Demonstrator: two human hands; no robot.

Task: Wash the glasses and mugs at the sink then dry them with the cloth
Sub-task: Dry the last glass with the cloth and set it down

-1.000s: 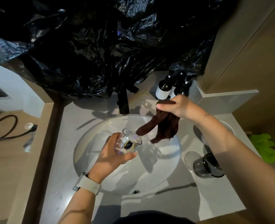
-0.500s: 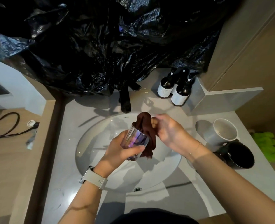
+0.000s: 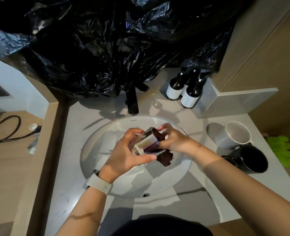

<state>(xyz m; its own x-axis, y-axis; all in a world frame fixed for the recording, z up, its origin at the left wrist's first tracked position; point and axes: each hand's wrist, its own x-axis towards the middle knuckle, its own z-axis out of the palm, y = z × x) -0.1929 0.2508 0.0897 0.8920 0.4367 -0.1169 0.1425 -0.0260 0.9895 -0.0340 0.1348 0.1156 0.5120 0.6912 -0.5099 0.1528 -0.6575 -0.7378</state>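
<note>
Head view, looking down over the sink (image 3: 96, 167): left hand (image 3: 123, 155) wraps its fingers and thumb round the glass (image 3: 146, 142), tipped on its side above the basin, a pale watch strap (image 3: 98, 183) on that wrist. Right hand (image 3: 173, 140) is at the glass's mouth, fingers curled on the dark brown cloth (image 3: 164, 158), which is stuffed inside with a tail hanging out below. Right of the hands, on the desk (image 3: 200, 201), a black mug (image 3: 250, 159) lies beside a white mug (image 3: 234, 135). Beyond the hands, small lettering on the basin rim, too small to read. Further back, the black tap (image 3: 132, 103) and dark bottles (image 3: 191, 96) with white labels, print illegible.
</note>
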